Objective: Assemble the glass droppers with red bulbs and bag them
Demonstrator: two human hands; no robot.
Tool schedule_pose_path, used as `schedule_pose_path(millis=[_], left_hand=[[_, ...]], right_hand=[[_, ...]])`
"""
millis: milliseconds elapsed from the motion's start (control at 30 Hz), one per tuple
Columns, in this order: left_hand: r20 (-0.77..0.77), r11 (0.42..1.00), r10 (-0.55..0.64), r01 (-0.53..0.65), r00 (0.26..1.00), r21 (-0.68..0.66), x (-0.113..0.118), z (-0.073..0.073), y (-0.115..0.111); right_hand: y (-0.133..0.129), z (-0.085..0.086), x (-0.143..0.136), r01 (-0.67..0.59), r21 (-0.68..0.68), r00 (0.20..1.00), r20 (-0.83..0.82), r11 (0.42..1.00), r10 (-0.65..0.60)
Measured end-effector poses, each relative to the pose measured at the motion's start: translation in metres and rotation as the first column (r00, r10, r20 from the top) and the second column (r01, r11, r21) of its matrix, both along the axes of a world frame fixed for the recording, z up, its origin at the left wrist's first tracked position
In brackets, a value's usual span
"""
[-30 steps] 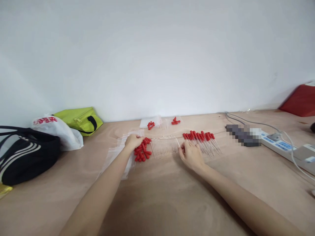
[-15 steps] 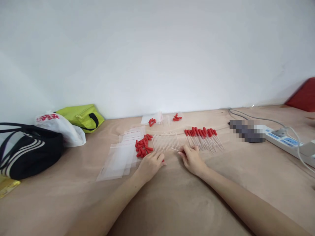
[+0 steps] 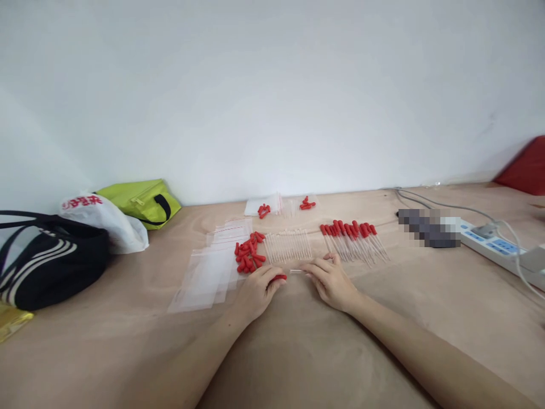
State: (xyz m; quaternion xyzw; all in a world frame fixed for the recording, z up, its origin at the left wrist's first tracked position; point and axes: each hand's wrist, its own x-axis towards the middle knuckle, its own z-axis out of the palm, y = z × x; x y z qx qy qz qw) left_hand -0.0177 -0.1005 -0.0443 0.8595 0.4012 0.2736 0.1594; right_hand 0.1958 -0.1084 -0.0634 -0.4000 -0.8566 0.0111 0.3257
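The left hand [image 3: 256, 291] pinches a red bulb [image 3: 280, 277] — the right hand [image 3: 334, 283] is closed round a thin clear tube [image 3: 295, 271]. Their ends face, just apart.

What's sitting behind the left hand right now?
Behind the left hand lies a pile of red caps. Whatever is directly beneath the hand, and perhaps the pile's nearest edge, is covered.

The hands [image 3: 256, 291] hold a red bulb [image 3: 280, 277] and, seemingly, a clear tube [image 3: 295, 271], just apart.
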Motion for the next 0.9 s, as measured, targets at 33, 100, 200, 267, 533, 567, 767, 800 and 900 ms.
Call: schedule_pose_path(millis=[33,100,200,267,533,567,767,800,900], left_hand=[[0.005,1.000,0.005,-0.005,1.000,-0.012,-0.0003,-0.0001,-0.0001],[0.011,0.998,0.033,-0.032,0.999,-0.048,-0.0008,-0.0002,-0.0002],[0.018,0.995,0.070,-0.068,0.997,-0.074,-0.0009,0.0005,0.0000],[0.034,0.997,0.056,-0.054,0.998,-0.056,-0.0004,0.0013,0.0002],[0.077,0.997,-0.067,0.064,0.995,0.034,0.0022,0.0014,0.0005],[0.076,0.997,-0.064,0.061,0.995,0.047,0.0023,0.0014,0.0006],[0.062,0.991,-0.109,0.104,0.992,0.084,0.0029,0.0061,0.0009],[0.057,0.991,-0.115,0.110,0.992,0.076,0.0029,0.0067,0.0006],[0.032,0.992,-0.114,0.112,0.993,0.066,0.0029,0.0062,0.0000]], right_hand=[[-0.0009,0.0013,-0.0005,0.002,0.007,1.000,-0.004,1.000,-0.002],[-0.0021,0.0036,-0.0014,0.008,0.018,1.000,-0.001,1.000,-0.008],[-0.0027,0.0060,-0.0022,0.017,0.034,0.999,0.028,0.999,-0.018],[-0.0025,0.0068,-0.0024,0.024,0.040,0.999,0.041,0.999,-0.026],[-0.0013,0.0080,-0.0037,0.014,0.034,0.998,0.063,0.999,-0.017],[-0.0012,0.0083,-0.0039,0.011,0.035,0.998,0.062,0.999,-0.013],[0.0005,0.0058,-0.0019,-0.014,0.058,1.000,0.026,0.998,0.012],[0.0010,0.0047,-0.0013,-0.013,0.058,1.000,0.029,0.998,0.011],[0.0025,0.0019,0.0003,-0.016,0.052,0.999,0.052,0.999,0.013]])
